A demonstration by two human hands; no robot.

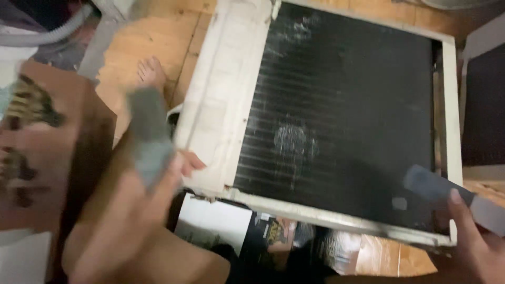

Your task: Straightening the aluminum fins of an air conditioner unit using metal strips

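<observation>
Wooden floor [158, 31] under finned panel [342, 105]

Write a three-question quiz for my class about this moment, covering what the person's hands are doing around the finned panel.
1. True or false: the right hand holds a grey block.
2. What does the left hand grip?
3. Which lies under the finned panel: A tiles, B wooden floor, C grass?

Key:
1. True; it rests against the panel's lower right.
2. A blurred grey object; its kind cannot be told.
3. B.
</observation>
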